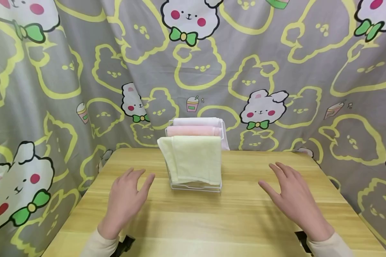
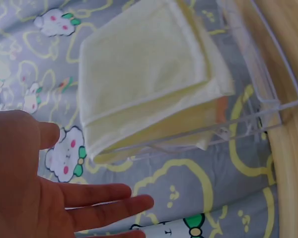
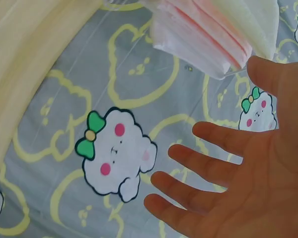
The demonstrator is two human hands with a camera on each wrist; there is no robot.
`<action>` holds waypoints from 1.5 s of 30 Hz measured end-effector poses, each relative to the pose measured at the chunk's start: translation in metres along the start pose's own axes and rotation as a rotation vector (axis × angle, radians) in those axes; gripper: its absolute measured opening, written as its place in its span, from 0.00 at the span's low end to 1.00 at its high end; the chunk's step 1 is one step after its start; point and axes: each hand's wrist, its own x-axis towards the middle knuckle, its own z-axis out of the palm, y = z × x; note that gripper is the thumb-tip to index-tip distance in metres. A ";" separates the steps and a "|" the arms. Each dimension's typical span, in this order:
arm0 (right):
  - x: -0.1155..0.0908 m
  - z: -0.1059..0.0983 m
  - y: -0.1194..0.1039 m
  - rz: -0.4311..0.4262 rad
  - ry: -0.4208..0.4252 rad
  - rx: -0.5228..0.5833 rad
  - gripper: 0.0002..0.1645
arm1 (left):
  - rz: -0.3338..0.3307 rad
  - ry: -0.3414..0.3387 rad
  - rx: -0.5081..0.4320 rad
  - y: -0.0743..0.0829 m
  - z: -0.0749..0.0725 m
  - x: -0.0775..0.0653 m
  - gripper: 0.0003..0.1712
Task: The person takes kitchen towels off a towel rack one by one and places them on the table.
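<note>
The folded pale-yellow rectangular cloth is hanging over the front of the white wire-frame rack, probably light, limp and best pinched at its top fold, while the bare left hand and bare right hand are hovering either side of the rack, fingers extended, gripping nothing.
</note>
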 end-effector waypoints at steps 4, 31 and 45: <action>0.010 0.002 -0.009 -0.021 0.010 0.019 0.40 | -0.005 0.019 -0.096 -0.001 -0.005 0.007 0.34; 0.080 0.007 -0.064 -0.101 -0.010 0.165 0.39 | -0.154 0.156 -0.511 -0.002 0.029 0.056 0.29; 0.107 0.009 -0.094 -0.182 0.031 0.203 0.37 | -0.151 0.210 -0.628 0.007 0.047 0.065 0.21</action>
